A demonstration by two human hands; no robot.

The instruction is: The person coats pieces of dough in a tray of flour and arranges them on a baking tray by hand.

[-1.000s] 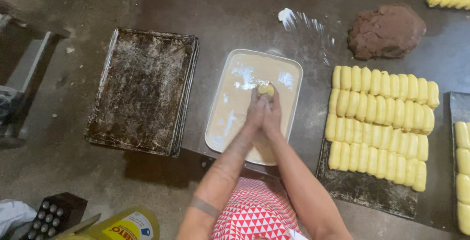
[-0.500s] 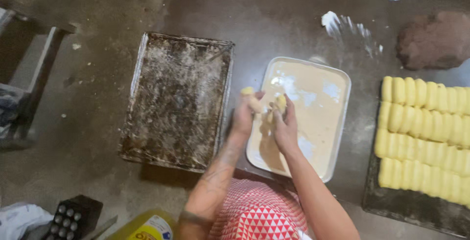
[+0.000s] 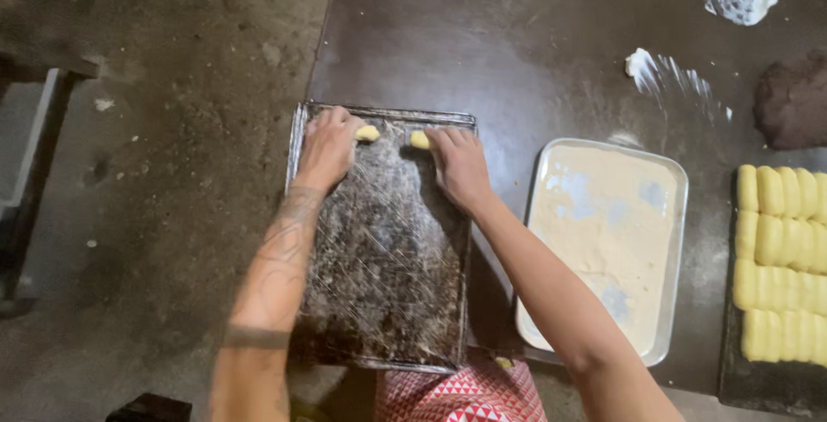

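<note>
Yellow dough pieces sit pinched in closed hands, the left piece [image 3: 368,133] in the left hand [image 3: 327,146], the right piece [image 3: 419,139] in the right hand [image 3: 461,164], near the far rim of the dark baking tray [image 3: 388,301], its centre bare.

The dark baking tray [image 3: 383,301] is looking like worn metal, crusted, scratched and matt. The pale tray [image 3: 603,241] is showing smooth metal under a dull floury film. The dough pieces [image 3: 368,133] are looking soft and smooth, and the worktop [image 3: 517,43] is gleaming faintly.
</note>
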